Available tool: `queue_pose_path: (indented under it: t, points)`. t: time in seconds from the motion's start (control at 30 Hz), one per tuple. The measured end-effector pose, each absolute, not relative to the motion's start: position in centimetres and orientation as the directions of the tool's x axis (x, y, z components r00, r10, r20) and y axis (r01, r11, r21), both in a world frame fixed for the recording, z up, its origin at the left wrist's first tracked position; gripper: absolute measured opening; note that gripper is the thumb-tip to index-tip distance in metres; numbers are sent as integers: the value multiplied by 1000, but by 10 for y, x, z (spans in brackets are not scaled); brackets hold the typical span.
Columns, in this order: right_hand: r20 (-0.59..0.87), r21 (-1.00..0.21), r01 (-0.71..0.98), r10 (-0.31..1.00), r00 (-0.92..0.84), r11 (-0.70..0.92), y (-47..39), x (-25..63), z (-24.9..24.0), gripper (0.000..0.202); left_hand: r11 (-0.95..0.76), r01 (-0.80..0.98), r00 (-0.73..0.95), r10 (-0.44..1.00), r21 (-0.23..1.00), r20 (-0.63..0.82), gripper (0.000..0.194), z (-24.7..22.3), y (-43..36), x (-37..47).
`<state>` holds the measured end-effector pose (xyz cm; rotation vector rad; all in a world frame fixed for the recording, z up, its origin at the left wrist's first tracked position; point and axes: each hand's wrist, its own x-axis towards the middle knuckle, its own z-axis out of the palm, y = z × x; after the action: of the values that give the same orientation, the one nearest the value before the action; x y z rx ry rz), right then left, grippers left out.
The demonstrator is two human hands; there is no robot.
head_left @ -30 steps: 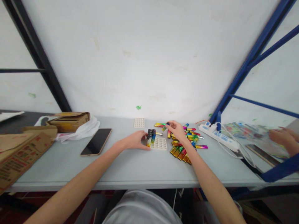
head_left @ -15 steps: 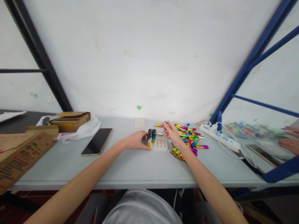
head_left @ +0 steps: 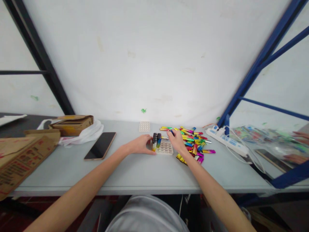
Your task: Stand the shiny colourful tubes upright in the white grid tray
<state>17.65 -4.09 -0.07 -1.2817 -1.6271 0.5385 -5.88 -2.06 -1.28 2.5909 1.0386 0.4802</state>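
A pale tray with rows of round holes [head_left: 166, 149] lies in front of me. Several black-topped lighters [head_left: 154, 140] stand upright in its left end. My left hand [head_left: 142, 144] grips that end, thumb at the near corner and fingers curled behind the lighters. Just above the tray's right part, my right hand [head_left: 176, 141] is closed on a lighter [head_left: 172, 132], whose dark blue end pokes out above the fingers; the rest is hidden. Right of this hand spreads a loose pile of shiny, many-coloured lighters [head_left: 195, 143].
A second holed tray [head_left: 144, 126] lies near the wall. To the left are a phone [head_left: 101, 146], a white plastic bag [head_left: 95, 129] and cardboard boxes [head_left: 31, 161]. At right lies a power strip [head_left: 227, 141] with cables; beyond the blue frame another person's hands [head_left: 298, 158] show.
My right hand has shifted slightly down and towards the tray, turning so the lighter's dark end shows. The left hand stays in place. The other person's hands have moved.
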Motion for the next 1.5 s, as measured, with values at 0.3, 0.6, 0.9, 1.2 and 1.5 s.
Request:
queue_pose_path:
  t: [0.3,0.6,0.9,1.2,1.5]
  points:
    - [450,-753,526,892,-25,395,-43,177,0,41,-688,597,681,706,412,193,59,-13,-21,-59]
    - [480,-708,572,877,-40,414,-40,179,-2,42,-690,600,677,708,405,202,59,-15,-19,-59]
    - [490,-608,612,846,-211,505,-49,189,9,42,-694,594,682,703,408,202,60,-12,-21,-58]
    - [359,-533,614,812,-460,583,-48,200,9,48,-688,620,663,717,377,216,60,-15,-20,-58]
    - [290,-528,586,779,-556,615,-52,195,11,35,-672,628,647,731,392,217,62,-15,-20,-58]
